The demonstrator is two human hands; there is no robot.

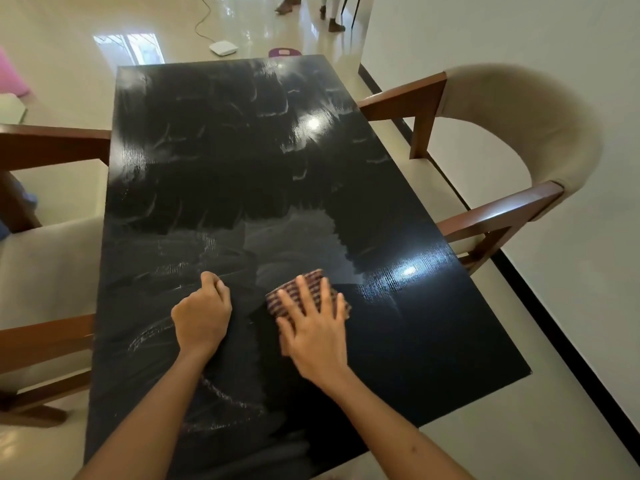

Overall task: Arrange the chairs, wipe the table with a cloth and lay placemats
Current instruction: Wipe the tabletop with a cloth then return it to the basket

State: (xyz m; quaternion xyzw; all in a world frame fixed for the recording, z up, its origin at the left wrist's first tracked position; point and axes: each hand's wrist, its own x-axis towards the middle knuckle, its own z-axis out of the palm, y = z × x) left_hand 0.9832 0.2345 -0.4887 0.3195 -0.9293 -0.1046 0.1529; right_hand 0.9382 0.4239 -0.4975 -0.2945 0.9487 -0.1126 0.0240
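So the cloth (308,294) is directly under the right hand (313,327) — flat palm, fingers spread and straight, pressing it down on the dark bench (415,341) rather than pinching it. That grip is released, just pushing. The checked fabric pokes out ahead of the fingertips and a bit to both sides, so it lies slightly forward of the palm, toward the far end of the bench.

The left hand (202,313) sits just beside it on the bench, fingers curled under into a loose fist with nothing in it as far as I can tell — looks like it's bracing.

My guess is the wiping step is mid-way: hazy streaks cover the near left and the middle, while the near right corner looks glossy. The right hand is obviously the one nearer the cloth, so the next stroke probably sweeps from there.

Chairs (519,109) flank both long sides; no placemats on the bench yet.
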